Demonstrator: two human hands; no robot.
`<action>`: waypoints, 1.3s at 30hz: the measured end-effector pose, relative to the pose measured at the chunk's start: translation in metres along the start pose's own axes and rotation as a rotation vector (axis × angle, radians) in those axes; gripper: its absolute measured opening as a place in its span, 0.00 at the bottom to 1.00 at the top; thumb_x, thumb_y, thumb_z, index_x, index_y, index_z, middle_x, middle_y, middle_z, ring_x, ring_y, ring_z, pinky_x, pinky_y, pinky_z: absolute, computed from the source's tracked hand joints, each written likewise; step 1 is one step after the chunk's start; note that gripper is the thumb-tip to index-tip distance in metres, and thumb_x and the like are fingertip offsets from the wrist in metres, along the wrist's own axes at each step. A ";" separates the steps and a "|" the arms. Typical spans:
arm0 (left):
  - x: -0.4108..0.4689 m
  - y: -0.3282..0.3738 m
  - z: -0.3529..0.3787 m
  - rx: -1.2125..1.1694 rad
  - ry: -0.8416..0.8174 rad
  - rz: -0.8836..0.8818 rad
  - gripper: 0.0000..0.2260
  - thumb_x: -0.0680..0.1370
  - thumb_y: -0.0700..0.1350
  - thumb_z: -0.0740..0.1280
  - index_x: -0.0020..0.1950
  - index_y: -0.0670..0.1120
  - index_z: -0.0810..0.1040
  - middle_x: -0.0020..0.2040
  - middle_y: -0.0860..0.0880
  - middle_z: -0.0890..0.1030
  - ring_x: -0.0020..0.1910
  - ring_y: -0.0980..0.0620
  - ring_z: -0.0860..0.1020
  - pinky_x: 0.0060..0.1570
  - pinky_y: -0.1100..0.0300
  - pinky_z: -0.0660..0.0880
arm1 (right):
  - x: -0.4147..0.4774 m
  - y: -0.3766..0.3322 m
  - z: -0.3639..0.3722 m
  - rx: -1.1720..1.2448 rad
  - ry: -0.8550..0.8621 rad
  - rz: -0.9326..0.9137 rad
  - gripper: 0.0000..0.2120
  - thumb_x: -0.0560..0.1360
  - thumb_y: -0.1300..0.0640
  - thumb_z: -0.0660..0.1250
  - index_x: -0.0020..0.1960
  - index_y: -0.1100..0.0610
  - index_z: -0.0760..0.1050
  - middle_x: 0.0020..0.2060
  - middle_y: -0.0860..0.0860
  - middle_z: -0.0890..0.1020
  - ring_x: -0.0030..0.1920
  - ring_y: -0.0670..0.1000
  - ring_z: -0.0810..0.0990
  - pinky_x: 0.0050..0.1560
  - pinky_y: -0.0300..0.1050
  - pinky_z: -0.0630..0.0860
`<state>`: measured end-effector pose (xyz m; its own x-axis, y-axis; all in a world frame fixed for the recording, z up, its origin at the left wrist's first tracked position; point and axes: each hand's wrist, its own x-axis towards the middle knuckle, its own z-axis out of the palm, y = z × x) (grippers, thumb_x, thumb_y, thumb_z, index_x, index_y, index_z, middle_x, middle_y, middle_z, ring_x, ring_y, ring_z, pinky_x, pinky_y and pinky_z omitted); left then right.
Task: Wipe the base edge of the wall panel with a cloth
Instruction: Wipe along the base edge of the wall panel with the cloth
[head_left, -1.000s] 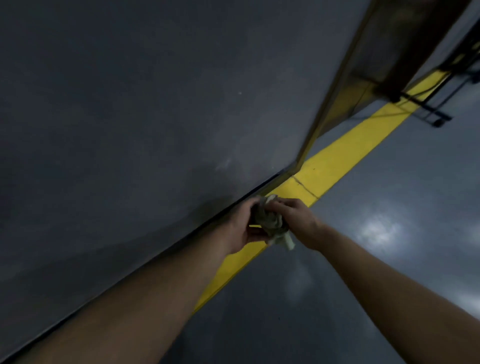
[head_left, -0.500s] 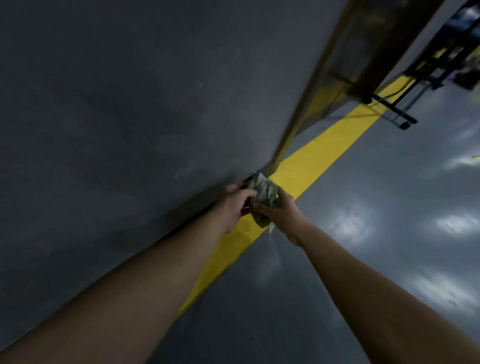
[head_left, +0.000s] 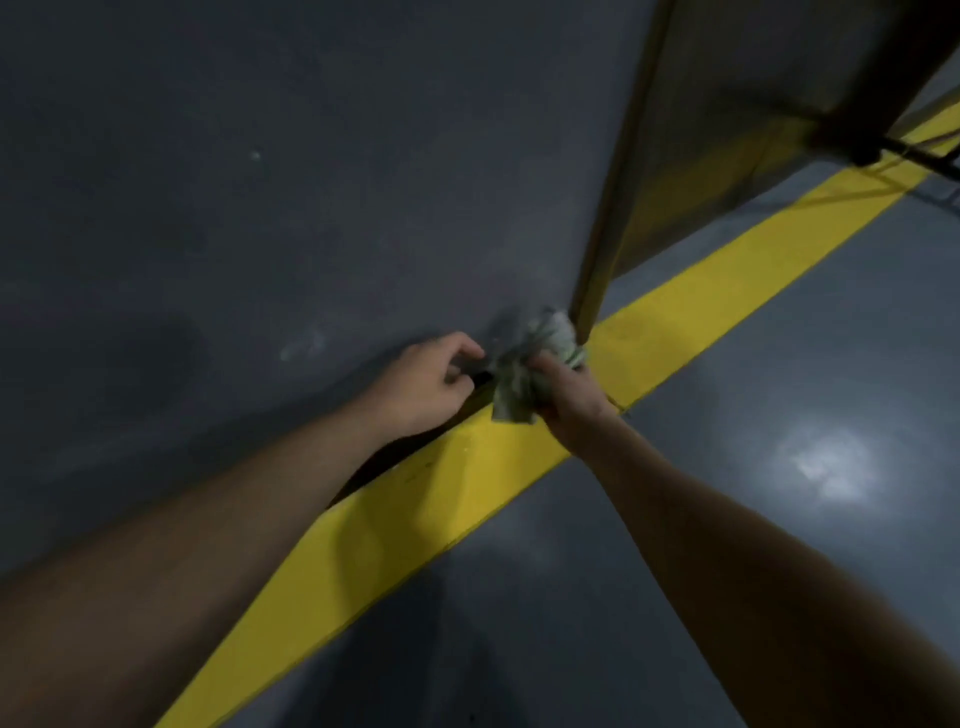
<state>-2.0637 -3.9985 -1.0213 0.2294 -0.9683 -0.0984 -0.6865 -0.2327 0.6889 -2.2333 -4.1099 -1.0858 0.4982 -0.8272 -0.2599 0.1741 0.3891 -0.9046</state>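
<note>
Head view showed our right hand (head_left: 563, 396) gripping the cloth (head_left: 522, 366), left hand (head_left: 426, 387) curled, seemingly empty; the post (head_left: 609, 218) could snag it.

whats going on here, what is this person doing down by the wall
A person is wiping the bottom of a grey wall panel. The right hand grips a crumpled cloth and holds it at the panel's base edge, right beside a vertical frame post and just above the yellow floor line. The left hand sits low beside the cloth with its fingers curled. Blur hides whether it touches the cloth.
</note>
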 end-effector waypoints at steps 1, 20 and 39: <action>-0.001 -0.001 -0.009 0.169 -0.025 0.043 0.14 0.84 0.42 0.64 0.68 0.51 0.76 0.66 0.53 0.78 0.58 0.54 0.77 0.61 0.55 0.76 | 0.014 -0.004 -0.002 0.119 0.103 -0.002 0.10 0.73 0.60 0.67 0.54 0.60 0.73 0.43 0.60 0.77 0.41 0.57 0.79 0.36 0.49 0.77; -0.016 -0.005 -0.052 1.273 0.061 0.744 0.25 0.79 0.45 0.71 0.75 0.39 0.75 0.80 0.36 0.64 0.81 0.39 0.61 0.79 0.43 0.56 | 0.050 0.026 -0.061 -0.403 0.348 -0.109 0.21 0.74 0.51 0.74 0.60 0.54 0.68 0.50 0.48 0.76 0.51 0.51 0.79 0.50 0.55 0.79; 0.016 -0.007 -0.042 1.766 0.100 0.667 0.31 0.85 0.51 0.44 0.84 0.35 0.49 0.82 0.29 0.39 0.83 0.32 0.43 0.80 0.37 0.38 | -0.016 0.056 -0.028 -0.631 0.254 -0.140 0.17 0.73 0.54 0.72 0.54 0.52 0.65 0.44 0.48 0.80 0.41 0.48 0.81 0.29 0.35 0.73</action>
<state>-2.0261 -4.0086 -0.9979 -0.3476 -0.9341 -0.0816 -0.4775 0.2513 -0.8419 -2.2555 -4.0864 -1.1422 0.2792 -0.9517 -0.1276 -0.3434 0.0252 -0.9388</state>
